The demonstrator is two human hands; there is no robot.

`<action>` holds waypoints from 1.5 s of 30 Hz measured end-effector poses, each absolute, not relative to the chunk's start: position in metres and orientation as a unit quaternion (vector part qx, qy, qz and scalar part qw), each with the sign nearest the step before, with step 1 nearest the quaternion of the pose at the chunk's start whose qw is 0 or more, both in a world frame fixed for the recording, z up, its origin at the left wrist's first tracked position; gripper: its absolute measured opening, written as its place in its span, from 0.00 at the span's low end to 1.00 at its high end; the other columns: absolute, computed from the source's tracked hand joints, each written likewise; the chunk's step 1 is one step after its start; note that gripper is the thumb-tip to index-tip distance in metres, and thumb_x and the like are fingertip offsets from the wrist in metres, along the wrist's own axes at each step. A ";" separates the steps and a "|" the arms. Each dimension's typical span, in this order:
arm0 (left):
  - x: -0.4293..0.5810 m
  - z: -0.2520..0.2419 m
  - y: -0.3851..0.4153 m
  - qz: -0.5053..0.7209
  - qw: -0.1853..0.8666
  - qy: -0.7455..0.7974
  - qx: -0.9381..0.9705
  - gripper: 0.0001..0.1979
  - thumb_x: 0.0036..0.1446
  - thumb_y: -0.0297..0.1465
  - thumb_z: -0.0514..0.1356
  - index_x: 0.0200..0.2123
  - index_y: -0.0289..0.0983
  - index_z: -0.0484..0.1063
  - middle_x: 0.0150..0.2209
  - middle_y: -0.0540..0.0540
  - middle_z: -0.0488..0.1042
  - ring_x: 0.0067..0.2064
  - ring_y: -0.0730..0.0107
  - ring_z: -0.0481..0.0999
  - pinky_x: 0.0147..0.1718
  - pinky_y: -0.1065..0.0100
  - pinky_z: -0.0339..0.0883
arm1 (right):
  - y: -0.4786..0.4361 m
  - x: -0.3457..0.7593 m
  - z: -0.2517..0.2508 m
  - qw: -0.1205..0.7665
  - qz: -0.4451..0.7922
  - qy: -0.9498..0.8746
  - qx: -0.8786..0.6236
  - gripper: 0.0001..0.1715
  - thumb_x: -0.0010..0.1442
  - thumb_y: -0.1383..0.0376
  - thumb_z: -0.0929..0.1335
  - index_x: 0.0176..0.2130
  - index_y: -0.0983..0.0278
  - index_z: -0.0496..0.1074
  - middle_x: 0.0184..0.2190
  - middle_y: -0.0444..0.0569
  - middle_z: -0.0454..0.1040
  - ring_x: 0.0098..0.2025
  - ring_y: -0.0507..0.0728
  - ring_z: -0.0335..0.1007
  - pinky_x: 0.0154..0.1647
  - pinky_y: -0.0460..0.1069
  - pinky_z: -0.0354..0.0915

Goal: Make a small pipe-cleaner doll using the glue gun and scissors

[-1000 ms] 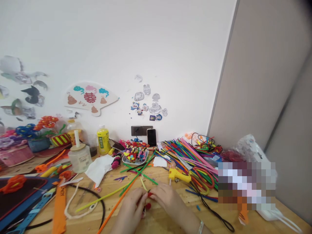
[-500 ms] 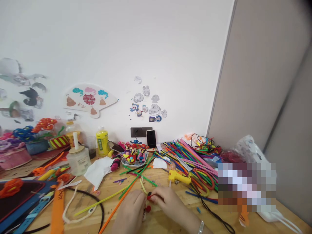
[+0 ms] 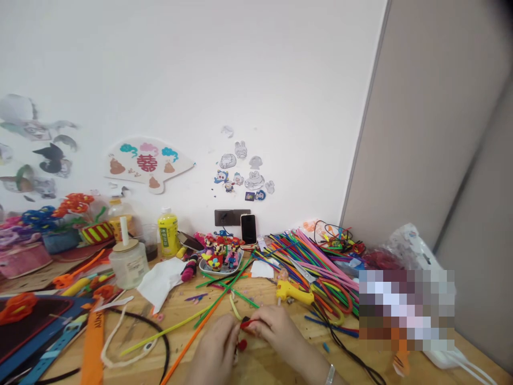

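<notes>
Both hands meet low in the middle, over the near part of the wooden table. My right hand point(image 3: 278, 332) pinches a short red pipe cleaner point(image 3: 249, 323), which has a dark bit at its left end. My left hand point(image 3: 216, 342) is closed, its fingertips at that dark end. A small red fuzzy ball point(image 3: 242, 345) sticks out below the left fingers; what it is joined to is hidden in the hand. Just beyond the fingers lies a pale yellow pipe cleaner point(image 3: 234, 306). A yellow glue gun point(image 3: 294, 292) rests past the right hand.
Pipe cleaners point(image 3: 320, 262) are heaped at the back right, with scissors point(image 3: 301, 269) on them. A tray point(image 3: 208, 269) of small figures stands at the back. A glass jar point(image 3: 129, 264) and a yellow bottle point(image 3: 168, 232) stand left. A black cord point(image 3: 340, 342) runs along the right.
The red pipe cleaner and the right fingers have shifted slightly, and the red strip now lies flatter between the hands. Both hands otherwise keep their places.
</notes>
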State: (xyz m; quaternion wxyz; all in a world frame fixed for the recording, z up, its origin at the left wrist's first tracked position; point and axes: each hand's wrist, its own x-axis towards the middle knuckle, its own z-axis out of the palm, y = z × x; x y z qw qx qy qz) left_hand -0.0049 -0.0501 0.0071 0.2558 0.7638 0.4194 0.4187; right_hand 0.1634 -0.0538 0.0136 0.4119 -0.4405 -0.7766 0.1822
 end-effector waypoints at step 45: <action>0.006 0.020 -0.069 0.396 0.267 0.414 0.775 0.12 0.56 0.38 0.52 0.27 0.38 0.68 0.26 0.47 0.71 0.29 0.63 0.70 0.30 0.67 0.64 | -0.062 0.147 0.008 0.433 -0.146 -0.796 -0.397 0.21 0.62 0.60 0.54 0.24 0.63 0.64 0.19 0.48 0.68 0.23 0.55 0.62 0.26 0.48 0.57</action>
